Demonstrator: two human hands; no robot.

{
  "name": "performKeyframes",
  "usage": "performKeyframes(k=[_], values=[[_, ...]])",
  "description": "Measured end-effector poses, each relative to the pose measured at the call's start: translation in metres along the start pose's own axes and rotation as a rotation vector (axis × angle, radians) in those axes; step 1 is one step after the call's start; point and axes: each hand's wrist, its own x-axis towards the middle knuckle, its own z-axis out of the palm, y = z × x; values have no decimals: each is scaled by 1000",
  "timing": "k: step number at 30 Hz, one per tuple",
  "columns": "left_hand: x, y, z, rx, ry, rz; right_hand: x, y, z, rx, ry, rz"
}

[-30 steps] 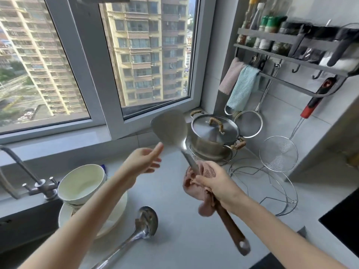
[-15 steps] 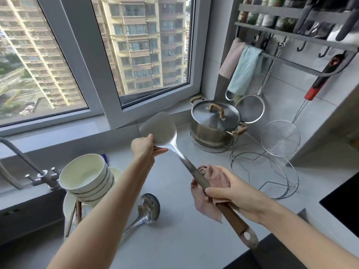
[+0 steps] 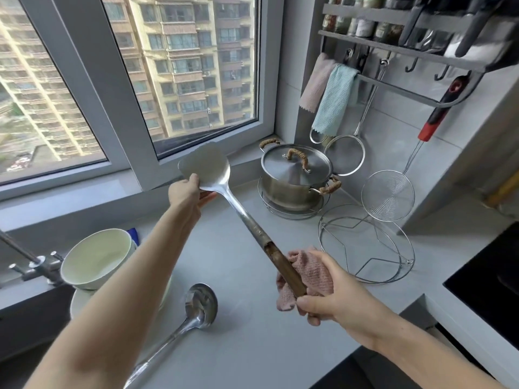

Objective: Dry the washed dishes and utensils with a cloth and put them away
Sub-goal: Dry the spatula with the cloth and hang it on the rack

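Note:
A steel spatula [image 3: 222, 189] with a brown wooden handle is held up over the grey counter [image 3: 241, 341]. My left hand [image 3: 188, 195] pinches the lower edge of its flat blade. My right hand [image 3: 334, 293] grips the wooden handle together with a pink cloth [image 3: 311, 273] wrapped around it. A steel ladle [image 3: 193, 307] lies on the counter below. White bowls [image 3: 98, 256] are stacked on a plate at the left, beside the tap [image 3: 31, 265].
A lidded steel pot [image 3: 295, 175] sits on a wire trivet at the back. A second wire trivet [image 3: 365, 248] lies right of it. Strainers and skimmers [image 3: 387, 195] and cloths [image 3: 331, 102] hang from a wall rack [image 3: 407, 49]. A black hob [image 3: 488, 279] is at right.
My left hand went from open beside the spatula blade to pinching it. My right hand and the cloth slid down the shaft onto the wooden handle.

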Motion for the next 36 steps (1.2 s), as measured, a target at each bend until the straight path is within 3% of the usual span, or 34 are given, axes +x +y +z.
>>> performKeyframes(k=[5,10,13,16,20,24,28,30,33,36], values=[[-81,-44,29,7,-425,-241,18,1,8,84,89,-94],[-112,-73,25,-105,-502,-206,13,11,2,-8,100,-146],[-103,-70,19,-131,-485,-243,14,4,-21,-65,291,-257],[-100,-67,9,48,-536,-194,29,-15,-34,-480,507,-561],[-113,-70,11,200,-646,-60,82,-14,-19,-1160,369,-806],[-117,-73,18,404,-577,109,119,-13,-20,-1394,423,-956],[-123,-74,13,517,-598,122,147,-45,-60,-1549,698,-910],[-123,-74,13,517,-610,127,150,-51,-73,-1544,755,-869],[-113,-70,14,507,-587,158,134,-33,-59,-1427,659,-887],[-104,-63,11,561,-574,189,121,-20,-54,-1481,490,-786]])
